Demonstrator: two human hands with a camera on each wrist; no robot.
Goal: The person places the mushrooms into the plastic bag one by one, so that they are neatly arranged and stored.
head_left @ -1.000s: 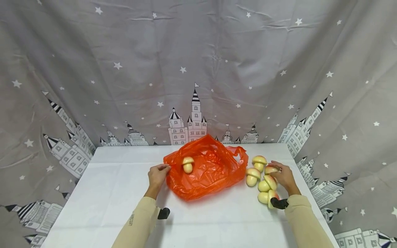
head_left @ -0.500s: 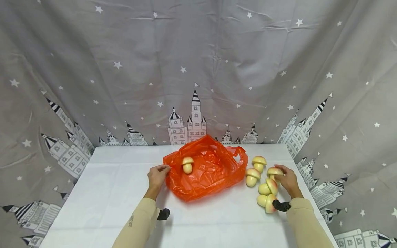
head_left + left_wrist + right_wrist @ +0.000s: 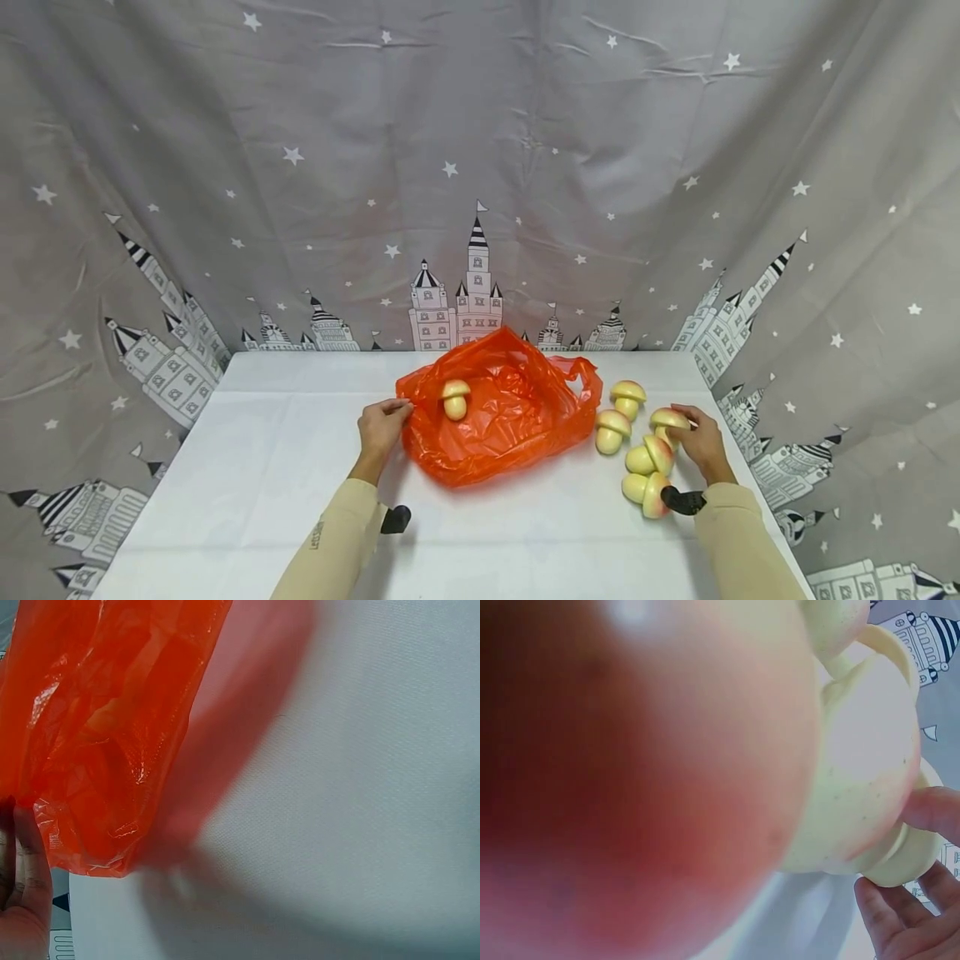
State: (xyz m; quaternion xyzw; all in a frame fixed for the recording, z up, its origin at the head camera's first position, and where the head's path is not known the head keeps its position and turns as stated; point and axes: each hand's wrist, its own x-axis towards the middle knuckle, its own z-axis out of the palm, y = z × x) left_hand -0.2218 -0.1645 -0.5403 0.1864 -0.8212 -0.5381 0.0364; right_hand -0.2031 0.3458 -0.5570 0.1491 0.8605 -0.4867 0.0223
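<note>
An orange-red plastic bag (image 3: 480, 450) lies at the middle of the table with its mouth spread open; one toy mushroom (image 3: 454, 407) shows inside it. At the bag's left edge my left hand (image 3: 381, 429) pinches the plastic between thumb and fingers; in the left wrist view that hand (image 3: 22, 885) is at a corner of the bag (image 3: 105, 750). My right hand (image 3: 703, 442) holds a yellow toy mushroom (image 3: 667, 418) with a reddish cap, thumb on one side and fingers on the other. In the right wrist view the held mushroom (image 3: 907, 859) is partly hidden behind nearer ones.
Several more toy mushrooms (image 3: 612, 431) are grouped between the bag and my right hand, some touching one another. The nearest mushroom (image 3: 667, 780) fills much of the right wrist view. A grey curtain (image 3: 480, 125) with castles and stars hangs behind the white table (image 3: 285, 450).
My right hand has moved slightly right and taken the mushroom between thumb and fingers; its cap now shows more fully. The nearest mushrooms have shifted a little. My left hand stays at the bag.
</note>
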